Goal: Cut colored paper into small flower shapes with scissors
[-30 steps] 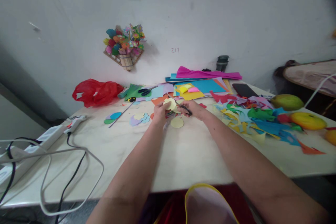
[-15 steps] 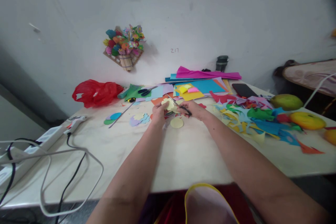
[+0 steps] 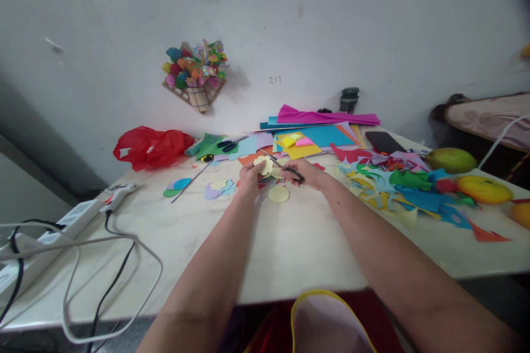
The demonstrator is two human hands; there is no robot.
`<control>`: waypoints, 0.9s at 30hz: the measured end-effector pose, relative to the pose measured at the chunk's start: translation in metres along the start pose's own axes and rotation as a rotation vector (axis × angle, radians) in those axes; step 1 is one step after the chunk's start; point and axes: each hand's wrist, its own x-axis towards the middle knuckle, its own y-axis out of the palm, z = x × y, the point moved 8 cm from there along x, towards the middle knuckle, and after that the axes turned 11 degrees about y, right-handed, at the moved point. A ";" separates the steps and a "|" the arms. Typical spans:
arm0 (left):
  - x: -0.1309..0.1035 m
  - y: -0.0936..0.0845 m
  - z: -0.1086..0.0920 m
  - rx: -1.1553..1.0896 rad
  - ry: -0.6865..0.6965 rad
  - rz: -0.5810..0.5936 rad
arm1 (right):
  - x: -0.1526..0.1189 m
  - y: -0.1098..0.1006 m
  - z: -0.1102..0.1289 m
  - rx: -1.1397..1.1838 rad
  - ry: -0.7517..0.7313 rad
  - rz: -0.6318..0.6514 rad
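Note:
A pale yellow paper piece with a scalloped edge (image 3: 263, 166) is pinched in my left hand (image 3: 249, 175). My right hand (image 3: 305, 172) is closed round the dark handles of a pair of scissors (image 3: 295, 175), whose blades point up and left, close beside the paper. Just below the hands a pale yellow paper circle (image 3: 279, 194) lies flat on the table (image 3: 298, 253). To the left of my left hand are scalloped paper pieces in lilac, blue and cream (image 3: 220, 189).
Green and blue circles (image 3: 181, 183) lie at the left, near a red plastic bag (image 3: 153, 148). Coloured sheets (image 3: 327, 135) and a second pair of scissors (image 3: 227, 145) are at the back. Paper scraps (image 3: 409, 179), a phone (image 3: 385, 142) and mangoes (image 3: 484, 190) occupy the right; cables (image 3: 141, 240) the left.
The scalloped paper in my left hand has turned and shifted slightly left, and stands a little apart from the scissor blades. Both hands have stayed nearly in place.

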 end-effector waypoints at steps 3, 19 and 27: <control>-0.002 0.006 0.001 0.023 -0.021 0.087 | -0.001 -0.004 -0.002 0.008 0.003 0.009; -0.025 0.032 0.009 0.139 -0.187 0.431 | 0.002 -0.015 0.008 0.280 -0.136 -0.086; -0.020 0.028 0.012 0.045 -0.205 0.330 | 0.002 -0.021 0.011 0.292 -0.164 -0.213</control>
